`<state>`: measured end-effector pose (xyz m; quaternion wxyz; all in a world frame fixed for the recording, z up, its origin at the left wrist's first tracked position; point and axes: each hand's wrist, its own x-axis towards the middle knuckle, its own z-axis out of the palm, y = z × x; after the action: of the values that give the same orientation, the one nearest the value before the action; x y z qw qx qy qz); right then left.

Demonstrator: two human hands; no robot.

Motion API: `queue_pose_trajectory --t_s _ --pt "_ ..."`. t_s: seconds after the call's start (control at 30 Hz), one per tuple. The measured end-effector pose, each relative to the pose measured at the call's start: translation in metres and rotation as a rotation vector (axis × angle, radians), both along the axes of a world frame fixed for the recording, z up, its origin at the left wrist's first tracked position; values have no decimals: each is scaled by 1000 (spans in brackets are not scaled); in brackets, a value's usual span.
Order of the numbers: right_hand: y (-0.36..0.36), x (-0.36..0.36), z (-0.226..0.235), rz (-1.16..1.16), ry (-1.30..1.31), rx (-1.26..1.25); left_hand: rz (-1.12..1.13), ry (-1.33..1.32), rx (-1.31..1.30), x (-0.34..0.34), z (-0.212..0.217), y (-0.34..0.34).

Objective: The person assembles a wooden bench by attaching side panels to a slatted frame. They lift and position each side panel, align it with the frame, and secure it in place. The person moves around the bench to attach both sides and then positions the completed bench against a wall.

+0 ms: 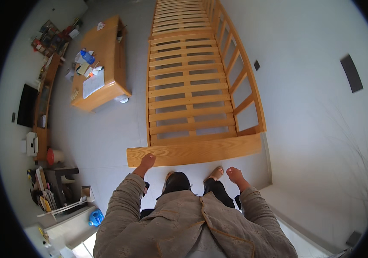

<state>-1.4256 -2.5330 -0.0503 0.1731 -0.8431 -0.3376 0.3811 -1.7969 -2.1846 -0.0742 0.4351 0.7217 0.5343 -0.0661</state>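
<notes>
My left hand (148, 160) appears above the left part of a wooden sofa's flat armrest (192, 153); whether it touches the wood I cannot tell. Its fingers are curled in, and nothing shows in them. Off the near side of the armrest, to the right, is my right hand (235, 175), loosely closed with nothing seen in it. Beyond the armrest stretches the cushionless sofa frame (188, 89), with pale slats across its seat and a slanted-bar backrest (240, 77) along the right wall. My feet stand on the floor just before the armrest.
A wooden coffee table (111, 60) at the left carries a blue bottle (87, 56) and papers (93, 84). Along the left wall are a low cabinet (48, 94), a white printer (32, 144), a red bin (55, 157) and a dark shelf (61, 182). A blue jug (96, 218) stands nearer.
</notes>
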Motion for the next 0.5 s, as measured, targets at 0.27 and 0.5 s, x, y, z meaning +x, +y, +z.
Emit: queue_pose_trajectory --t_s 0.27,0.5 --pt "72 97 -23 221 -206 330 -107 181 249 147 24 -40" --pt "129 113 -34 231 -298 128 -431 253 19 206 8 -31"
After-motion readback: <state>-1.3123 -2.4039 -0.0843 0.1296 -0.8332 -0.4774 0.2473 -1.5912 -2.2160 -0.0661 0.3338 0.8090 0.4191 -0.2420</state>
